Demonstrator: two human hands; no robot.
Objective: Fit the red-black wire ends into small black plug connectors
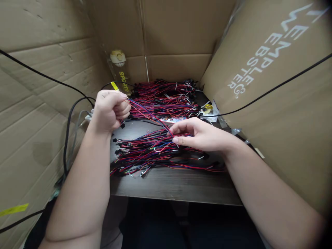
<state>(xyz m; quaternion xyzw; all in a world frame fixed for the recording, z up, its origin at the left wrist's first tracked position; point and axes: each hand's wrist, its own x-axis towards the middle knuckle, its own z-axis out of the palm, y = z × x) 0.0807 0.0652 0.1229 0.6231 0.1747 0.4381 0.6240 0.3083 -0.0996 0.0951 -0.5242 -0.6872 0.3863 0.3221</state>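
A thin bundle of red, blue and orange wires (149, 113) stretches between my two hands above the table. My left hand (112, 109) is closed in a fist around its left end, with a dark connector showing below the fingers. My right hand (198, 134) pinches the other end between thumb and fingers. Under that hand lies a spread of wire harnesses (153, 152), red, black and blue, with black connectors and white tips. Farther back, more wire harnesses (163, 103) are heaped in rows.
Cardboard walls (178, 31) enclose the table (168, 185) at the back and both sides. A bottle with a pale yellow cap (118, 57) stands at the back left. A gold round item (208, 109) lies on clear plastic at right. Black cables (272, 95) cross both sides.
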